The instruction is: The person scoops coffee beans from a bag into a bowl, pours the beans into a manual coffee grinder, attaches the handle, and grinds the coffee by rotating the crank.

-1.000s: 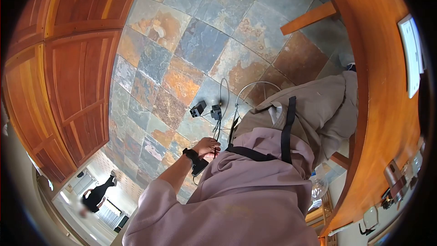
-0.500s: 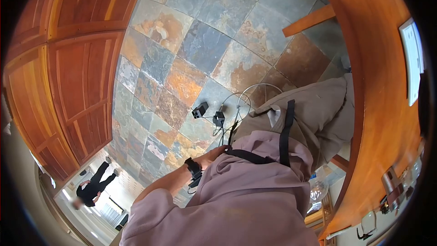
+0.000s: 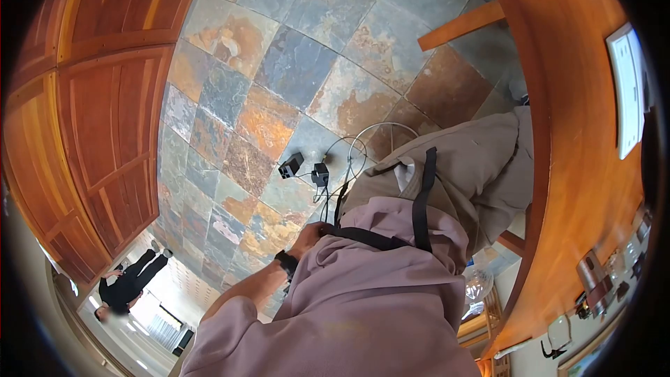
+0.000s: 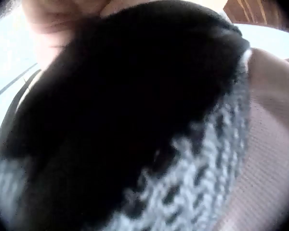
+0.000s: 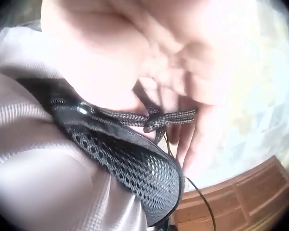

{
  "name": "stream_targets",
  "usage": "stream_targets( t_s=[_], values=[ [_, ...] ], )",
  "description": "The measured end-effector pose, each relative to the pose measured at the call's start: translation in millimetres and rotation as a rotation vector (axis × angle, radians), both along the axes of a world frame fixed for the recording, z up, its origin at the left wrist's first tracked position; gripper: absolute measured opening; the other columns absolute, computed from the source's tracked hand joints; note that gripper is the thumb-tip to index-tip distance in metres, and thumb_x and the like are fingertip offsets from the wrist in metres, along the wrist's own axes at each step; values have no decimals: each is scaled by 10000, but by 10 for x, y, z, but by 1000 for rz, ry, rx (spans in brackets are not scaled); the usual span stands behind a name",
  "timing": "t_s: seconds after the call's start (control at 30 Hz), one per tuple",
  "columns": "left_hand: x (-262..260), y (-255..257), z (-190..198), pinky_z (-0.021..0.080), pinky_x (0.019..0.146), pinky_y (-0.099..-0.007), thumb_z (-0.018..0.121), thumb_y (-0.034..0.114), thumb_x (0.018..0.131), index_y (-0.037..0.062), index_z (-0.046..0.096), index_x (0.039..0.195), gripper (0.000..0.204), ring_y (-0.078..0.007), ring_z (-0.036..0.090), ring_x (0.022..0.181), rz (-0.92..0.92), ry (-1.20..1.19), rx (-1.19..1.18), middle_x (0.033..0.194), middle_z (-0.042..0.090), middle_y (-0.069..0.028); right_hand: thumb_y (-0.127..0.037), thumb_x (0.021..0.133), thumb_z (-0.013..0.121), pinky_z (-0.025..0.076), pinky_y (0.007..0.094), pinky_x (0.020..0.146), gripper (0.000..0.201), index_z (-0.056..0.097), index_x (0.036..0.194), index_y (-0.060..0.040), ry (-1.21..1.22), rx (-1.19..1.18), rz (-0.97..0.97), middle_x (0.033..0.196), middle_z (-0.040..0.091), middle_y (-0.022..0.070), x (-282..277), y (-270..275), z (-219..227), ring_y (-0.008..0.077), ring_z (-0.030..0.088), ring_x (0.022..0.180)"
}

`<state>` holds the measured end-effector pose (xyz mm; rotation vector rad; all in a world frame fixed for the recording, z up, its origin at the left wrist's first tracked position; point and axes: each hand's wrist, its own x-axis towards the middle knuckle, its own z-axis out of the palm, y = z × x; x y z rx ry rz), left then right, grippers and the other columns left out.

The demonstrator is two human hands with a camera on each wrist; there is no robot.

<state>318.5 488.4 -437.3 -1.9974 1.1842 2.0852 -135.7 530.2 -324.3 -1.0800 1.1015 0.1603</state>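
Note:
In the head view my left hand point(image 3: 310, 237) is at the waist beside a black strap point(image 3: 370, 239), with its fingertips hidden against the clothing. The left wrist view is mostly filled by a dark, blurred mesh pouch point(image 4: 197, 173); part of the left hand point(image 4: 62, 21) shows above it, its fingers out of sight. My right hand point(image 5: 173, 53) appears in the right wrist view over a black mesh pouch point(image 5: 130, 159) worn against the pink sweater point(image 5: 19, 110). Between its thumb and curled fingers it pinches a knotted zip pull cord point(image 5: 156, 121).
Two black box-shaped devices point(image 3: 320, 174) point(image 3: 291, 165) and looped cables point(image 3: 363, 153) lie on the slate floor point(image 3: 293, 63). A wooden table point(image 3: 576, 132) holds a white device point(image 3: 626, 94) on the right. Wooden cabinets point(image 3: 112, 139) line the left. Another person point(image 3: 129, 286) stands farther back.
My left hand, with its fingers partly visible earlier, has moved in against the waist, and its fingertips are now hidden. The person in the background has shifted left and down in view.

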Motion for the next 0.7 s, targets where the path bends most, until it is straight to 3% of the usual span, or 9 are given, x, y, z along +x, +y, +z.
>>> stream_targets(
  t_s=[0.1,0.2,0.37,0.53,0.7],
  values=[
    [-22,19,-111,543,796,-358,711,295,886,25,697,1164,388,-257,719,893,-67,28,16,1004,752,-130,-172,885,711,514,397,794,193,692,1043,-64,-22,4,-10,896,711,168,13,42,-25,309,690,825],
    [196,621,105,539,787,-352,716,294,884,31,693,1169,389,-243,710,884,-69,58,71,996,746,-119,-174,886,711,514,397,795,195,692,1046,-64,-41,7,-37,899,712,168,68,119,-40,309,690,828],
    [292,893,54,532,771,-341,723,292,882,40,686,1178,391,-221,696,869,-8,99,170,983,736,-100,-178,887,710,515,398,797,200,693,1050,-63,-86,24,-20,904,713,169,30,99,-72,310,691,832],
    [61,1109,-122,525,755,-331,731,289,879,49,678,1187,394,-199,683,854,69,143,268,970,726,-82,-181,889,709,516,399,799,204,694,1055,-63,-129,42,11,910,714,170,-22,51,-110,312,691,837],
    [281,1261,-236,518,739,-321,738,287,877,58,671,1196,399,-176,669,838,120,198,362,957,715,-63,-185,891,708,516,400,801,208,695,1059,-63,-159,54,16,915,715,172,-42,45,-125,313,692,842]
  ],
)
